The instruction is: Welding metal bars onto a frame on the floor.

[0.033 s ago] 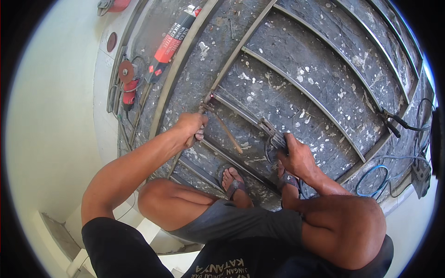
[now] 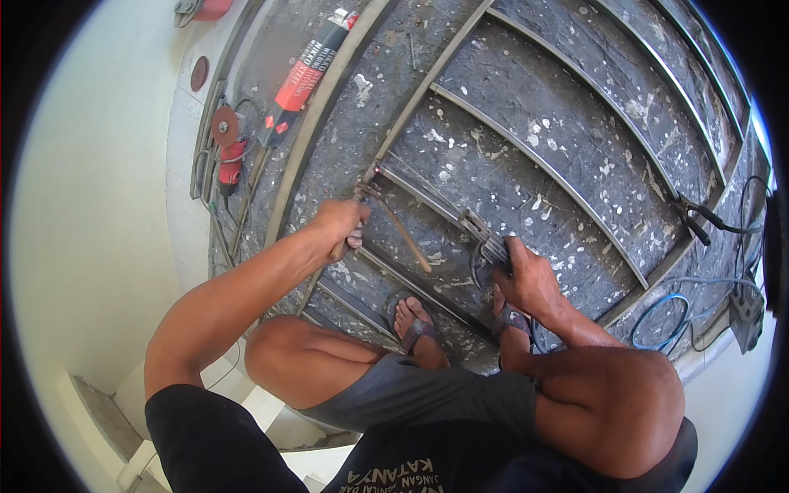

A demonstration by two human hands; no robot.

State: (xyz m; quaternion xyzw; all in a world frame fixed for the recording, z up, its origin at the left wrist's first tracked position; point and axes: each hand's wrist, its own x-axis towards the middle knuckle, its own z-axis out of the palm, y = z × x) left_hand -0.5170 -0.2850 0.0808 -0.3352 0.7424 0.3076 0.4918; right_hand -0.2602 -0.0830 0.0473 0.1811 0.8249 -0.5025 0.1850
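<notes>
My left hand (image 2: 343, 228) is closed around the side bar of a metal frame (image 2: 431, 74), just below a joint with a crossbar. A small reddish glow shows at that joint. Beside my left fingers lies a tool with a wooden handle (image 2: 407, 240), its head partly hidden near the bar. My right hand (image 2: 530, 281) grips a welding electrode holder (image 2: 486, 240) low over the crossbar (image 2: 419, 191). From its jaws a thin welding rod (image 2: 423, 182) seems to reach toward the joint.
At the left lie a red angle grinder (image 2: 230, 164) and a red-and-black electrode box (image 2: 306, 78). A ground clamp (image 2: 694, 218) bites the frame at the right, near a coiled blue cable (image 2: 662, 320). My sandalled feet (image 2: 415, 320) stand among the bars on the paint-spotted floor (image 2: 526, 197).
</notes>
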